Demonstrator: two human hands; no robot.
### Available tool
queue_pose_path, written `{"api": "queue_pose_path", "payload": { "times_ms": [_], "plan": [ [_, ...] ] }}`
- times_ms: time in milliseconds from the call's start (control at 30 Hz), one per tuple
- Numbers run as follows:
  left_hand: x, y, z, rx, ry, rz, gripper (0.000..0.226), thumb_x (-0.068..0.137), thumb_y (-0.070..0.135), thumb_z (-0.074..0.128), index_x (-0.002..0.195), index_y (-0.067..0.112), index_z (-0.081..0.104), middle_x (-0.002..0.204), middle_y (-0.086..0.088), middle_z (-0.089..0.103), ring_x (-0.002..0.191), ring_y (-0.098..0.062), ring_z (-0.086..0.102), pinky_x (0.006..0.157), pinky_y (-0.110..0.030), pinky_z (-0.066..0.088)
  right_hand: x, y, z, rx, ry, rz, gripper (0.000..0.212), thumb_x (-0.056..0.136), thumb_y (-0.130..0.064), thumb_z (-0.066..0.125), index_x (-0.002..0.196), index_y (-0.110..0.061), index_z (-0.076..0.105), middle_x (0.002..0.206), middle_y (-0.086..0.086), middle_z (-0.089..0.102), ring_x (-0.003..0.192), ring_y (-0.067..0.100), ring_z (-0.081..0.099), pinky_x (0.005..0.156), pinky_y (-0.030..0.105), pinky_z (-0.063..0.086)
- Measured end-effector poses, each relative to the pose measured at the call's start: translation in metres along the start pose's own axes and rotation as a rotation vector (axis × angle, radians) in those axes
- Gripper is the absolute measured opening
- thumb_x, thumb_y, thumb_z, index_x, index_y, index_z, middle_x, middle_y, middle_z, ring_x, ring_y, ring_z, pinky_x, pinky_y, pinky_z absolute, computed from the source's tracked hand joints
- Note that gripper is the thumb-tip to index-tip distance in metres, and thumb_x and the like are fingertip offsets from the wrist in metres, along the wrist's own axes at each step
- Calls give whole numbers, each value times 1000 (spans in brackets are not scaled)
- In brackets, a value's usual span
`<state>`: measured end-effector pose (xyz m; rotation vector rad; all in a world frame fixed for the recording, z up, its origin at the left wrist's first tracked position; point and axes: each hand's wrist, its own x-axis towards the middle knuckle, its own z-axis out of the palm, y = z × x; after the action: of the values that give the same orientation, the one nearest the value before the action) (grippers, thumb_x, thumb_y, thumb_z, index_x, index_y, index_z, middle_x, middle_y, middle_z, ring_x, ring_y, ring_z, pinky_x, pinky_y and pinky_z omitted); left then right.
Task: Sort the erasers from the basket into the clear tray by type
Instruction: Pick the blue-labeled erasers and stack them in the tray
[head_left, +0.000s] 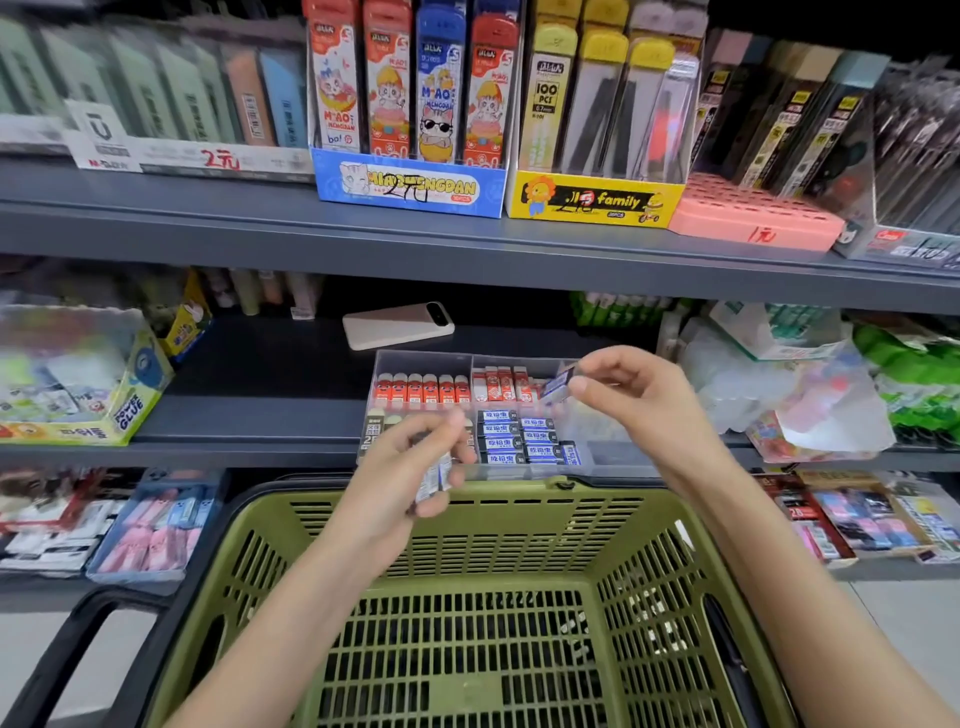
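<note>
A clear tray (608, 457) sits on the middle shelf with several compartments. Red-sleeved erasers (422, 389) fill its back left, red-and-white ones (501, 387) the back middle, blue-labelled ones (519, 439) the front middle, beige ones (375, 423) the front left. My right hand (631, 395) pinches one blue eraser (558, 387) above the tray's back right. My left hand (410, 467) grips a few erasers (435, 475) over the tray's front edge. The olive green basket (457, 525) stands below, its mesh floor bare where visible.
A phone (397, 325) lies on the shelf behind the tray. A glue display box (78, 374) stands to the left, plastic bags (789, 384) to the right. The upper shelf edge (467, 249) hangs above. Packaged stationery fills the lower shelf beside the basket.
</note>
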<state>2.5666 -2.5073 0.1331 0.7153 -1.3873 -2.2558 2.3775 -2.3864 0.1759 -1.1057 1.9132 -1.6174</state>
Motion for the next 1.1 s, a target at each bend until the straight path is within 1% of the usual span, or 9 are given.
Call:
{"api": "queue_pose_path", "payload": {
  "times_ms": [167, 333, 467, 533, 600, 733, 867, 1000, 1100],
  "plan": [
    [-5, -4, -12, 17, 35, 1, 35, 78, 36, 64, 89, 2, 61, 66, -3, 56, 51, -8, 45, 35, -16, 25, 25, 19, -7, -589, -203, 46, 11, 71, -24, 80, 73, -21, 69, 73, -10, 67, 64, -2, 55, 65, 18, 42],
    [-7, -6, -14, 25, 54, -7, 35, 78, 33, 64, 91, 0, 59, 67, -4, 54, 53, -9, 45, 35, -17, 23, 34, 22, 8, -829, -426, 60, 14, 69, -36, 80, 75, -26, 71, 70, -15, 64, 62, -3, 51, 57, 14, 37],
    [-7, -6, -13, 13, 54, -18, 34, 77, 31, 64, 91, 1, 59, 67, -4, 55, 53, -10, 46, 35, -17, 24, 31, 23, 16, -840, -604, 59, 34, 86, -40, 63, 82, -7, 73, 78, 9, 71, 83, 18, 63, 79, 38, 49],
    [-7, -6, -15, 9, 54, -21, 35, 77, 31, 64, 92, 0, 60, 66, -4, 55, 53, -9, 46, 35, -16, 25, 30, 23, 13, -856, -571, 65, 40, 92, -37, 54, 87, -1, 70, 88, 15, 70, 95, 29, 62, 86, 43, 48],
    [-6, -7, -16, 6, 58, -24, 35, 77, 32, 64, 92, 0, 60, 66, -4, 54, 53, -10, 46, 34, -16, 25, 30, 22, 6, -956, -462, 11, 33, 94, -35, 51, 91, -9, 73, 94, 4, 73, 92, 23, 63, 86, 36, 47],
    [-5, -7, -19, 3, 56, -29, 32, 77, 33, 64, 89, 3, 61, 67, -4, 54, 54, -10, 46, 34, -16, 25, 23, 24, -2, -1181, -387, -147, 30, 95, -36, 47, 84, -23, 72, 78, -5, 70, 83, 18, 59, 91, 30, 35],
    [-5, -8, -15, -71, 28, -47, 31, 77, 36, 62, 84, 6, 63, 66, -5, 55, 53, -11, 47, 33, -17, 26, 17, 31, 2, -1106, -390, -131, 35, 95, -33, 47, 73, -16, 68, 63, 0, 62, 70, 21, 55, 84, 34, 44],
    [-4, -10, -9, -239, 21, -129, 38, 81, 39, 58, 89, 3, 65, 71, -13, 61, 52, -15, 50, 32, -17, 29, 11, 25, 6, -1152, -251, -207, 26, 94, -40, 48, 94, -29, 72, 82, -4, 70, 87, 18, 55, 88, 28, 30],
    [-3, -11, -4, -227, 20, -156, 50, 84, 44, 52, 104, -1, 59, 76, -21, 66, 50, -19, 52, 31, -18, 31, -2, 10, 22, -818, -191, -273, 20, 87, -41, 60, 95, -28, 73, 81, -11, 69, 80, 8, 52, 84, 28, 35]
  ]
}}
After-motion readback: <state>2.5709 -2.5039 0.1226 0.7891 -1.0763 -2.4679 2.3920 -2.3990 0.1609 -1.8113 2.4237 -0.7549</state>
